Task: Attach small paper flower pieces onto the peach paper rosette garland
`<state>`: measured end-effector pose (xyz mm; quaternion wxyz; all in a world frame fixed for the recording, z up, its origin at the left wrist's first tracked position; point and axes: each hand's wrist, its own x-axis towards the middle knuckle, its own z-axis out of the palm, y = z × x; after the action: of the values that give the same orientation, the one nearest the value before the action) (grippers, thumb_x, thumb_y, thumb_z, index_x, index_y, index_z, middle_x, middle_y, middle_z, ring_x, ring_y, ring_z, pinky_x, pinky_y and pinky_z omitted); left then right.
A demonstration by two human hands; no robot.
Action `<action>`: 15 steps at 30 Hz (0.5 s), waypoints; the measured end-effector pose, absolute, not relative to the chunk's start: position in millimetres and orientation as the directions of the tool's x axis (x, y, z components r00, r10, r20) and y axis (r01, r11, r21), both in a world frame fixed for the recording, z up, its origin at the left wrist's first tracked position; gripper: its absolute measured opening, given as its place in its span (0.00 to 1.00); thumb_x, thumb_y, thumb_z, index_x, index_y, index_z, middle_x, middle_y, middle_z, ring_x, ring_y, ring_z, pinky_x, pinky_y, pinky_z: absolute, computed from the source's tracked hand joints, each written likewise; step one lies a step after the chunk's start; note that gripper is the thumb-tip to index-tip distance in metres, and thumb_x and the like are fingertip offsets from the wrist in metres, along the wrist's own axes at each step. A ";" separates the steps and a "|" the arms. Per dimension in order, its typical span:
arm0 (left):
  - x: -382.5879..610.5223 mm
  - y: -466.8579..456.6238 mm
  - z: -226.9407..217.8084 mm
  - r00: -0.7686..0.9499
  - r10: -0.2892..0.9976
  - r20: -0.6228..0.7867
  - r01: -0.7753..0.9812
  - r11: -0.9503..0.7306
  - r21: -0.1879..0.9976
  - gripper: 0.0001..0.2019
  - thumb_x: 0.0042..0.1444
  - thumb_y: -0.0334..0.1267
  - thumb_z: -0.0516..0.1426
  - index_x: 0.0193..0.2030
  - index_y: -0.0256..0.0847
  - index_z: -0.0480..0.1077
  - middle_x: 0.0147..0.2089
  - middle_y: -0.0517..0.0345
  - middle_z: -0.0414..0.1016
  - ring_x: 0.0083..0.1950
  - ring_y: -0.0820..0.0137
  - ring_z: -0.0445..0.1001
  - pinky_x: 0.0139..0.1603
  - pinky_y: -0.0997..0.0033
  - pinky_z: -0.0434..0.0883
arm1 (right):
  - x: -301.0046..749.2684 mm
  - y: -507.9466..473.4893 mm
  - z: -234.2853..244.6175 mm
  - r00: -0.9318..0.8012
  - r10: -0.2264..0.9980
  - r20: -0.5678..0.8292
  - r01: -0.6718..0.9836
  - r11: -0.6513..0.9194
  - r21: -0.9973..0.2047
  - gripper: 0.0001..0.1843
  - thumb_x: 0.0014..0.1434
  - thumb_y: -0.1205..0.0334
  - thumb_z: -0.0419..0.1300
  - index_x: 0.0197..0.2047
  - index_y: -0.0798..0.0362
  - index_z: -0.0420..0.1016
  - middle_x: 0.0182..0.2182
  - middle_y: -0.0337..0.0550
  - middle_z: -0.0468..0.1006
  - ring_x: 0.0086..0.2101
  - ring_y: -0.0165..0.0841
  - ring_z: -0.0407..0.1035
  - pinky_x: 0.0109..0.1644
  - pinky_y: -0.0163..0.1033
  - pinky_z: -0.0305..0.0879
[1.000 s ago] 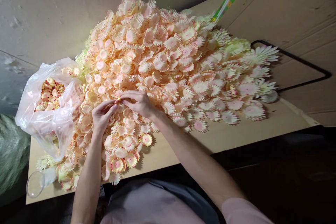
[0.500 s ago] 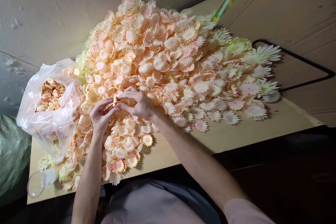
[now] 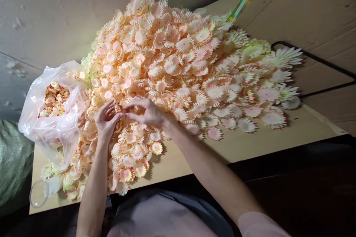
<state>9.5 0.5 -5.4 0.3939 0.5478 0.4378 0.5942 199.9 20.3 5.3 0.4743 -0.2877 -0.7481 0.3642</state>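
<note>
Over the front of a large heap of artificial flower petal pieces (image 3: 183,46), both of my hands meet at one small curled flower piece (image 3: 118,108), cream with red tips. My left hand (image 3: 105,121) pinches it from the left, thumb below and forefinger above. From the other side, the thumb and forefinger of my right hand (image 3: 148,113) close on its right edge. The exact contact of the fingertips is too small to make out. Flat, fringed discs in pale pink and cream lie under and around both hands.
A white plastic bag (image 3: 52,133) of small curled flower pieces stands left of the heap. Near the table's (image 3: 244,144) front left corner lies a clear round cup (image 3: 39,193). At the back right are a green packet (image 3: 246,2) and a bent black metal rod (image 3: 328,64).
The small flower piece has turned between my fingers and shifted slightly left and down. My right hand has dropped a little, with its fingers drawn closer together. The view has shifted slightly.
</note>
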 end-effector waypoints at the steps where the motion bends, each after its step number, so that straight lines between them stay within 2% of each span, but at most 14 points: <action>1: 8.8 1.0 -6.0 -0.095 0.948 0.303 0.023 -0.302 0.953 0.27 0.37 0.39 0.72 0.48 0.45 0.77 0.49 0.51 0.80 0.48 0.66 0.80 0.48 0.69 0.78 | 199.6 20.5 4.6 -0.390 0.773 0.500 0.082 0.570 -0.817 0.09 0.55 0.66 0.65 0.42 0.53 0.80 0.37 0.43 0.82 0.38 0.33 0.74 0.47 0.43 0.72; 4: 7.1 1.5 -7.2 -0.110 0.947 0.302 0.067 -0.296 0.953 0.23 0.38 0.40 0.72 0.45 0.43 0.79 0.50 0.50 0.80 0.47 0.66 0.80 0.46 0.69 0.78 | 199.0 23.7 0.4 -0.361 0.775 0.519 0.083 0.581 -0.810 0.07 0.56 0.68 0.63 0.39 0.52 0.80 0.36 0.42 0.83 0.37 0.32 0.74 0.46 0.42 0.72; 7: 6.3 0.6 -5.6 -0.123 0.943 0.310 0.062 -0.305 0.950 0.23 0.38 0.39 0.72 0.45 0.43 0.79 0.52 0.49 0.78 0.52 0.62 0.78 0.45 0.70 0.78 | 200.2 28.2 -2.1 -0.229 0.785 0.575 0.166 0.614 -0.772 0.06 0.57 0.69 0.62 0.36 0.52 0.79 0.34 0.42 0.82 0.36 0.33 0.74 0.45 0.43 0.71; 11: 7.3 -0.7 -1.4 -0.083 0.933 0.349 0.066 -0.345 0.936 0.19 0.45 0.39 0.69 0.47 0.45 0.79 0.53 0.49 0.78 0.56 0.63 0.76 0.53 0.68 0.76 | 203.0 29.7 1.2 -0.060 0.757 0.651 0.301 0.636 -0.711 0.04 0.55 0.67 0.65 0.36 0.53 0.79 0.37 0.46 0.81 0.41 0.38 0.73 0.50 0.48 0.68; 13: 8.4 -1.1 -0.9 -0.056 0.931 0.361 0.065 -0.358 0.932 0.17 0.47 0.38 0.68 0.47 0.46 0.79 0.54 0.50 0.78 0.56 0.65 0.76 0.55 0.67 0.76 | 203.4 27.9 3.5 -0.041 0.785 0.618 0.239 0.608 -0.757 0.06 0.54 0.65 0.66 0.38 0.53 0.79 0.38 0.46 0.81 0.42 0.37 0.73 0.51 0.47 0.68; 15: 9.3 -1.7 -1.6 -0.034 0.938 0.344 0.042 -0.343 0.939 0.22 0.44 0.38 0.70 0.49 0.47 0.78 0.53 0.50 0.79 0.54 0.64 0.78 0.52 0.66 0.78 | 203.0 25.5 4.5 -0.071 0.853 0.516 0.091 0.521 -0.849 0.08 0.55 0.62 0.66 0.39 0.54 0.79 0.37 0.45 0.82 0.39 0.35 0.74 0.47 0.44 0.71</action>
<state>9.3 -1.7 -1.6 0.3860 0.5782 0.4239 0.5806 203.0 25.5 4.5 0.5779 -0.3615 -0.6531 0.3299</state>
